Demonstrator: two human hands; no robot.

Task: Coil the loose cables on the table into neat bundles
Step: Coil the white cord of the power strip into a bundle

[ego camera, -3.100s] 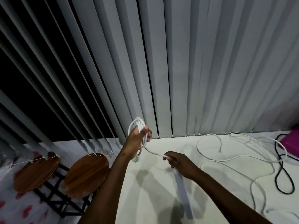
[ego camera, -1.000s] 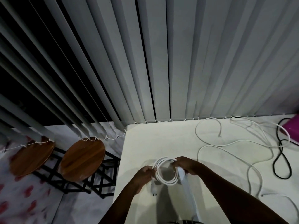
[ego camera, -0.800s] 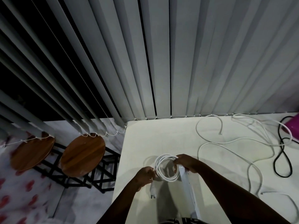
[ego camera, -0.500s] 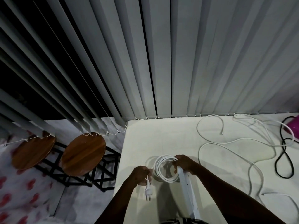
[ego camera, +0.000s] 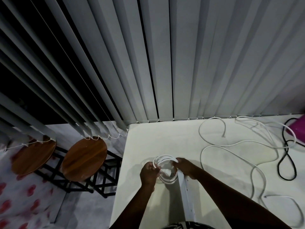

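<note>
A white cable is wound into a round coil (ego camera: pixel 165 158) just above the white table (ego camera: pixel 158 141). My left hand (ego camera: pixel 149 174) grips the coil's left side and holds its white plug (ego camera: pixel 165 171) inside the ring. My right hand (ego camera: pixel 185 167) pinches the coil's right side, where the cord joins a long white power strip (ego camera: pixel 185 199) lying toward me. A loose white cable (ego camera: pixel 214 147) sprawls in wide loops across the right half of the table. A loose black cable (ego camera: pixel 288 156) lies at the far right.
A pink object (ego camera: pixel 298 129) sits at the table's right edge. Grey vertical blinds (ego camera: pixel 181 63) hang along the table's far edge. Two round wooden stools (ego camera: pixel 84 159) on black frames stand on the floor left of the table.
The coil came down from mid-air to just above the table near me. My left hand has brought the dangling plug up into the ring of the coil.
</note>
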